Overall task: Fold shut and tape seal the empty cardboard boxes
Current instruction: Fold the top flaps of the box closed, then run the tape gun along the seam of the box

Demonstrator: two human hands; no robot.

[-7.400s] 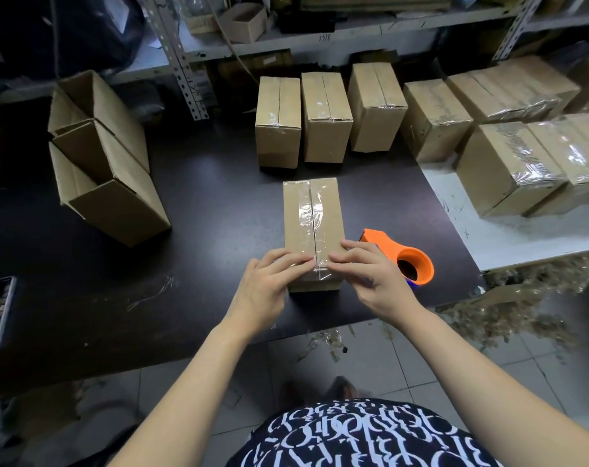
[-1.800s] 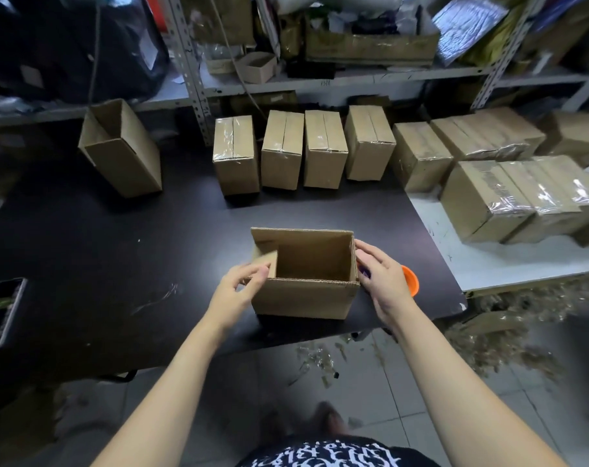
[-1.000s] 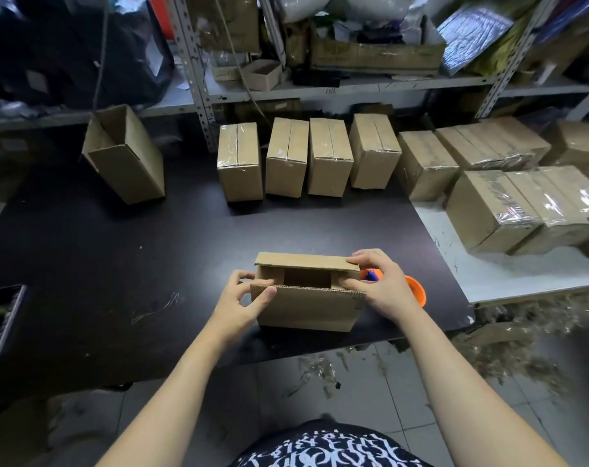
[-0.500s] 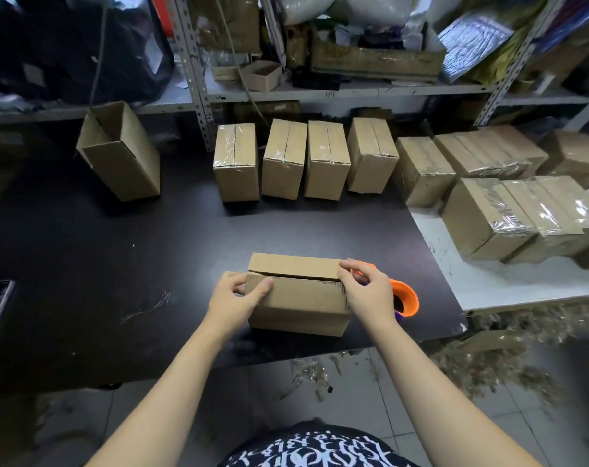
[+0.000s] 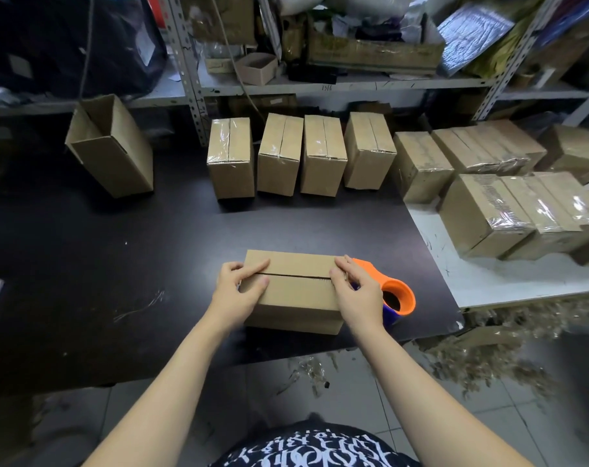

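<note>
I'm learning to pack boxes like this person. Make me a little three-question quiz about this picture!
1. True or false: the box under the hands already has tape over its seam.
2. Which thing lies right beside the right hand? A) scissors B) orange tape dispenser C) marker
3. Fill in: the open box at the far left of the dark table stands ______ (upright or tilted).

Key
1. False: the flaps are folded shut, with the left hand and right hand pressing them down, but the seam is bare.
2. B
3. tilted
</note>
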